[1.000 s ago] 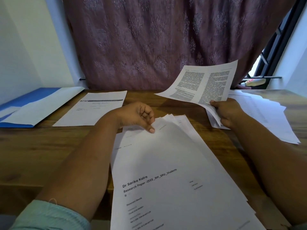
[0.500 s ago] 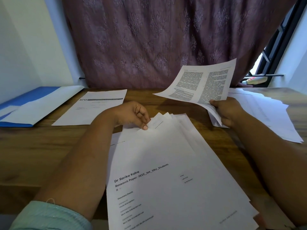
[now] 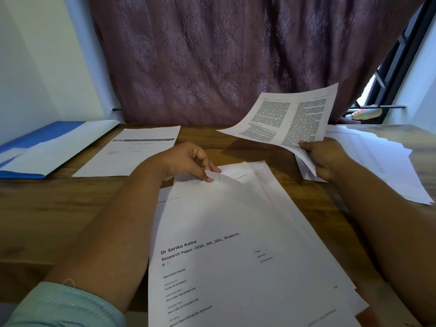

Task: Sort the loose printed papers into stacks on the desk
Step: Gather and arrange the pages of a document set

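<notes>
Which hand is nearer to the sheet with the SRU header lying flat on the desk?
Left. The left hand pinches a page corner just right of the SRU sheet; the right hand holds a two-column page farther right.

Front stack (image 3: 236, 244) cut off below, small print perhaps unreadable, folder (image 3: 35, 147) cropped left

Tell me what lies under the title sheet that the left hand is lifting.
More white sheets, fanned out past its right edge, on the wooden desk. The left hand pinches the title sheet at its far corner. Their print is covered.
</notes>
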Demonstrator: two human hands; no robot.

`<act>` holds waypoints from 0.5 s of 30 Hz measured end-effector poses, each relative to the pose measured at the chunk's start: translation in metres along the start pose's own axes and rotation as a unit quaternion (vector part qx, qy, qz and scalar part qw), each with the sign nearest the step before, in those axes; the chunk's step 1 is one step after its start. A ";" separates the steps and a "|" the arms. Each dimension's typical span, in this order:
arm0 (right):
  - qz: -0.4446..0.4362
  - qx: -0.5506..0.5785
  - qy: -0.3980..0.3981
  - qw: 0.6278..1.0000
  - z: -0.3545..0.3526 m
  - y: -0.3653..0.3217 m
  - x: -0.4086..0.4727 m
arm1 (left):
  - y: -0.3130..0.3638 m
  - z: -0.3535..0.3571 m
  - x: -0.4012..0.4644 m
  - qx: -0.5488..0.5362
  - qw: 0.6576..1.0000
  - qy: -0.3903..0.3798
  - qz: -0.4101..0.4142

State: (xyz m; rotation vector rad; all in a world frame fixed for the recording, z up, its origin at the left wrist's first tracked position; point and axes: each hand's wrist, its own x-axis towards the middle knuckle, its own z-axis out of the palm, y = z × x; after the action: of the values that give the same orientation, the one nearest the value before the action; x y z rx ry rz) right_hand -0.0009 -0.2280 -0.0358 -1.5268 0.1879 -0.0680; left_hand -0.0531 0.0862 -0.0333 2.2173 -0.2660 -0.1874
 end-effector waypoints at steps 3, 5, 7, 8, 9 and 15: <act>0.004 0.008 -0.006 1.000 -0.001 0.001 0.000 | 0.000 0.000 -0.001 -0.005 1.000 -0.010 0.002; 0.003 0.011 -0.006 1.000 0.000 0.000 0.000 | 0.000 -0.001 -0.001 -0.005 1.000 -0.011 0.000; 0.002 0.007 -0.004 1.000 0.000 0.001 0.000 | -0.001 -0.001 0.000 0.000 1.000 -0.007 -0.003; 0.002 0.002 -0.002 1.000 -0.001 0.001 0.000 | -0.002 -0.001 0.001 0.002 1.000 -0.006 -0.005; 0.002 -0.001 0.000 1.000 0.000 0.002 0.000 | -0.002 -0.001 0.000 0.004 1.000 -0.007 -0.006; 0.000 0.004 -0.003 1.000 0.000 0.000 -0.002 | -0.004 -0.001 -0.002 0.022 1.000 -0.006 -0.001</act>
State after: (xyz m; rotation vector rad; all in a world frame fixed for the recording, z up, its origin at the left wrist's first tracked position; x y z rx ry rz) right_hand -0.0025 -0.2278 -0.0360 -1.5185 0.1818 -0.0647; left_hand -0.0546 0.0895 -0.0359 2.2598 -0.2769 -0.1970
